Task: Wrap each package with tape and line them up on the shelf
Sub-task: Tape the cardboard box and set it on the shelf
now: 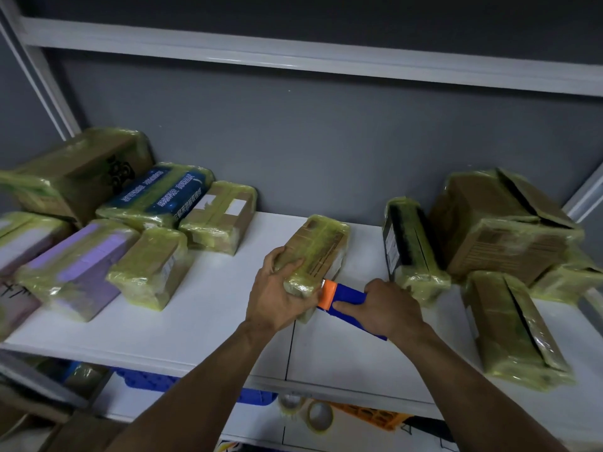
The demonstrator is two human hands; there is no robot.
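Observation:
A small cardboard package (321, 247) wrapped in yellowish tape lies on the white shelf (215, 308) in the middle. My left hand (277, 295) grips its near end, thumb on top. My right hand (388, 308) holds a blue tape dispenser (350, 296) whose orange head touches the package's near right corner. Several taped packages (153, 269) lie in rows at the left, one blue (163, 194) and one purple (81, 265).
More taped boxes crowd the right: a tall dark one (411, 246), a large carton (502, 226) and a long box (515, 324). Rolls of tape (318, 415) and blue and orange crates (146, 380) sit on the lower shelf. A shelf beam (293, 55) runs overhead.

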